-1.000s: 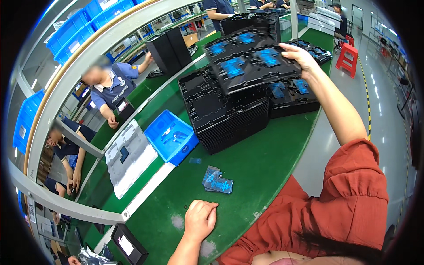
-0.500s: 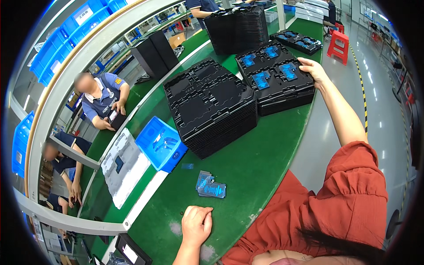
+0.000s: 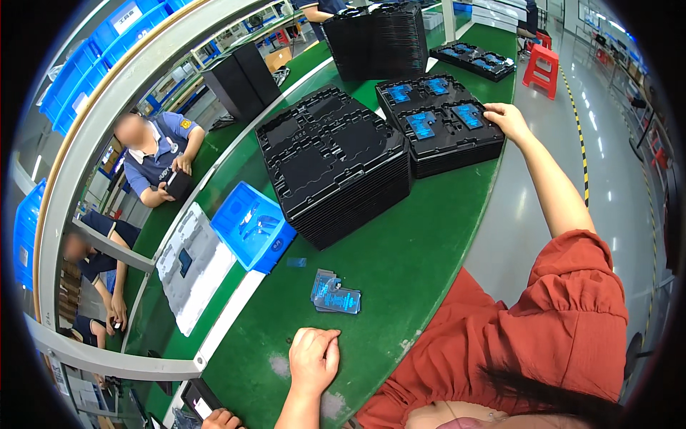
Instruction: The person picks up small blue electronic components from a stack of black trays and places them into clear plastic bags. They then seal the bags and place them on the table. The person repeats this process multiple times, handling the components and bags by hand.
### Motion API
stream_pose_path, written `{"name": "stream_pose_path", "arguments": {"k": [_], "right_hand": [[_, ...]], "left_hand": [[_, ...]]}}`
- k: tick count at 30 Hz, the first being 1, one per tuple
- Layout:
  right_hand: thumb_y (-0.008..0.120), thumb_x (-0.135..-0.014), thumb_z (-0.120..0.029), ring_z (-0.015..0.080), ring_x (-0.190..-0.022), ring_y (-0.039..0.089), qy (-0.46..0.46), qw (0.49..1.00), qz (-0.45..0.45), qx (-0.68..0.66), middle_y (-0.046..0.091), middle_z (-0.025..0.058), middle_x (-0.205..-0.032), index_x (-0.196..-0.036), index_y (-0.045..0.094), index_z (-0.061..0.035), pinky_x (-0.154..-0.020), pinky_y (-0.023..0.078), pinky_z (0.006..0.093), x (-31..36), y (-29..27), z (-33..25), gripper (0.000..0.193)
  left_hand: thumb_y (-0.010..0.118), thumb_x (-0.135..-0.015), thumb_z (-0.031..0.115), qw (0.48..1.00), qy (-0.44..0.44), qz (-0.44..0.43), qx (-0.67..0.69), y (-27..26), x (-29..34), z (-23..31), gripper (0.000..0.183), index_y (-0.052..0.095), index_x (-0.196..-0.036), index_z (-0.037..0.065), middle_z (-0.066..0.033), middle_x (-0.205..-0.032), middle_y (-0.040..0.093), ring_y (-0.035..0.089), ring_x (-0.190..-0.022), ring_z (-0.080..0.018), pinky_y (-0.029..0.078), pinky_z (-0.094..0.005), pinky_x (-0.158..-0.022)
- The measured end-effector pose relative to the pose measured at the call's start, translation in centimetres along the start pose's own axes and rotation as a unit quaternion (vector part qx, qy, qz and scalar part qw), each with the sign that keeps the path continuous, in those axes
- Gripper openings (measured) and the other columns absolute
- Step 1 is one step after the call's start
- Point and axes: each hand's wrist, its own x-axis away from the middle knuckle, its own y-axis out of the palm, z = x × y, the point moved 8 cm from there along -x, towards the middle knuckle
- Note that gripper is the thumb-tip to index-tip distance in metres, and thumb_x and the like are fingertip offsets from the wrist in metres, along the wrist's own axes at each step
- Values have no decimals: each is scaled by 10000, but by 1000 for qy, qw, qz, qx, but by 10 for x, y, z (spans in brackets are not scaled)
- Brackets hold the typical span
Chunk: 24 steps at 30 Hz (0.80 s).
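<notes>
My right hand point(image 3: 509, 123) grips the near right corner of the top black plastic tray point(image 3: 441, 141) on a low stack. Blue film-covered pieces point(image 3: 420, 124) sit in that tray's several pockets. My left hand point(image 3: 314, 361) rests on the green table with its fingers curled in and nothing showing in them. Just beyond it lies a small overlapping pile of clear and blue film-covered flat pieces point(image 3: 336, 294). A taller stack of black trays point(image 3: 336, 164), its top tray without pieces, stands left of the low stack.
A blue bin point(image 3: 246, 193) holds blue film scraps. Beside it, a white foam sheet point(image 3: 193, 275) carries one dark piece. More black trays point(image 3: 375, 43) stand farther back. Co-workers sit across the bench frame, and a person's hand point(image 3: 221, 420) is by a black box at lower left.
The skewed top tray of the low stack now sits flush, my right hand still at its corner. A co-worker's hand has appeared at the lower left. My left hand stays put.
</notes>
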Motion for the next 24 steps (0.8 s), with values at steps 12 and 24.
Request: {"name": "stream_pose_path", "arguments": {"k": [12, 24], "right_hand": [[675, -713, -63, 313, -967, 603, -551, 805, -218, -11, 630, 130, -1039, -1040, 617, -33, -842, 472, 426, 196, 127, -278, 333], [805, -609, -258, 358, -1246, 424, -567, 619, -543, 18, 477, 204, -1309, -1313, 439, 34, -1063, 320, 433, 275, 273, -340, 846]], "left_hand": [[648, -717, -7, 1000, -4, -7, -3, -1, 3, -3, 137, 642, -844, 44, -80, -781, 609, 583, -739, -264, 486, -359, -675], [653, -717, -1, 1000, 21, 15, 17, -7, 4, -6, 141, 636, -851, 40, -88, -777, 595, 571, -738, -267, 478, -366, -676]]}}
